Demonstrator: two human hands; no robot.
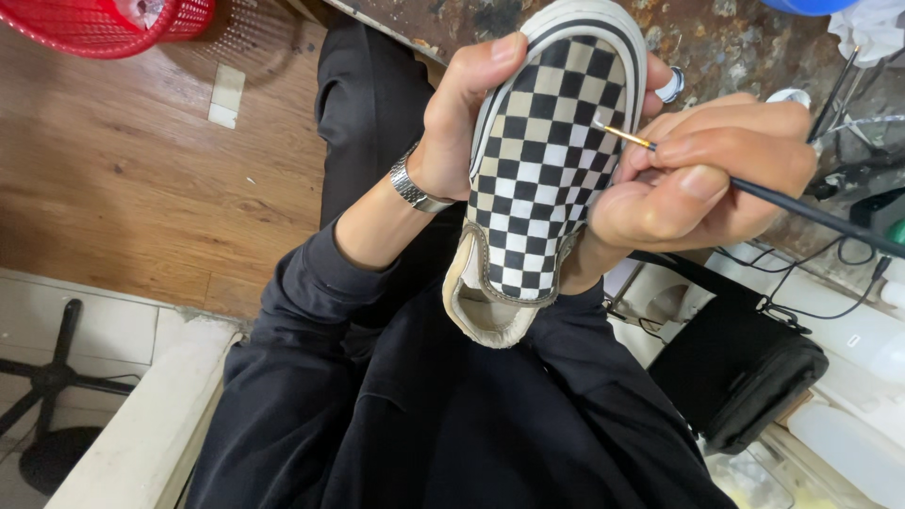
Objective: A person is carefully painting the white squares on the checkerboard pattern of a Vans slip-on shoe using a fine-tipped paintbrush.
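1. While left hand [462,113] clamps the checkered shoe [537,170] over the lap, right hand [702,174] pinches a brush [754,193], tip on the upper.
2. Red basket [104,28] top left, contents unclear.

Soft, even light fills the scene, brightest on the wooden floor [123,179] at left. The black clothing [424,415] swallows detail in shadow. The centre is sharp, while the corners stretch and blur slightly from wide-angle distortion.
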